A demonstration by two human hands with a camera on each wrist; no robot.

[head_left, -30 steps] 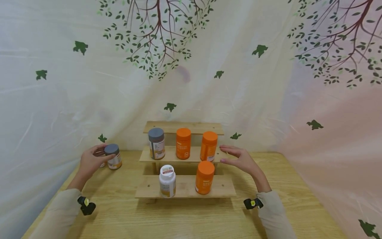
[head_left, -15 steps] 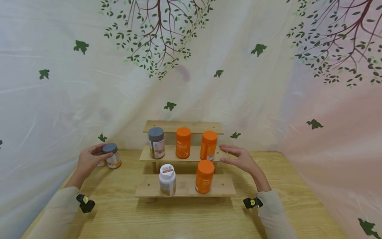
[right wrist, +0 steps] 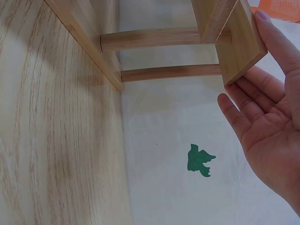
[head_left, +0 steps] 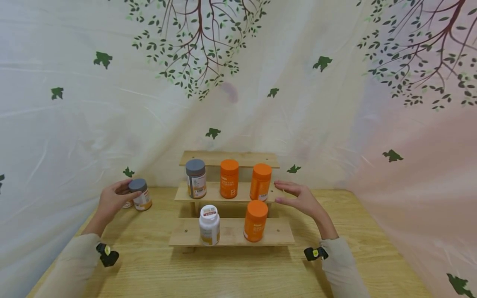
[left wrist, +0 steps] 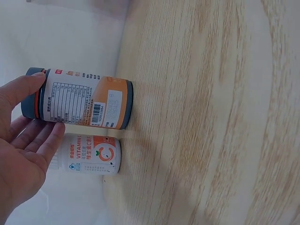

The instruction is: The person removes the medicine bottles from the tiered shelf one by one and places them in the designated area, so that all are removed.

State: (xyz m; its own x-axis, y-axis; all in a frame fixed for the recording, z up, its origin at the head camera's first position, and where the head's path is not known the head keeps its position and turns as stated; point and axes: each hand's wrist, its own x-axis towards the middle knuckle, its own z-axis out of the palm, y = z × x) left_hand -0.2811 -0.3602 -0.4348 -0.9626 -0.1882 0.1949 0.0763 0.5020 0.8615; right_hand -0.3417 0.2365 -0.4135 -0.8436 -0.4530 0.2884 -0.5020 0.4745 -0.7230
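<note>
At the table's left, my left hand (head_left: 113,200) holds a grey-lidded supplement bottle (head_left: 140,194) by its lid, thumb on one side and fingers on the other. The bottle stands upright, its base at or very near the tabletop. Close beside it is a white vitamin C bottle (left wrist: 89,153), mostly hidden behind the hand in the head view. My right hand (head_left: 298,198) holds the right end of the middle step of a wooden stepped rack (head_left: 232,231), with the thumb at its front edge and fingertips at its back edge. An orange bottle (head_left: 261,182) stands just left of those fingertips.
On the middle step also stand a grey-lidded bottle (head_left: 196,179) and an orange bottle (head_left: 229,179). The lowest step bears a white bottle (head_left: 209,225) and another orange bottle (head_left: 256,221). A printed cloth (head_left: 238,111) hangs behind the wooden table (head_left: 238,273).
My left hand has shifted slightly left with the grey-lidded bottle, then stayed nearly still. The right hand keeps its place at the rack.
</note>
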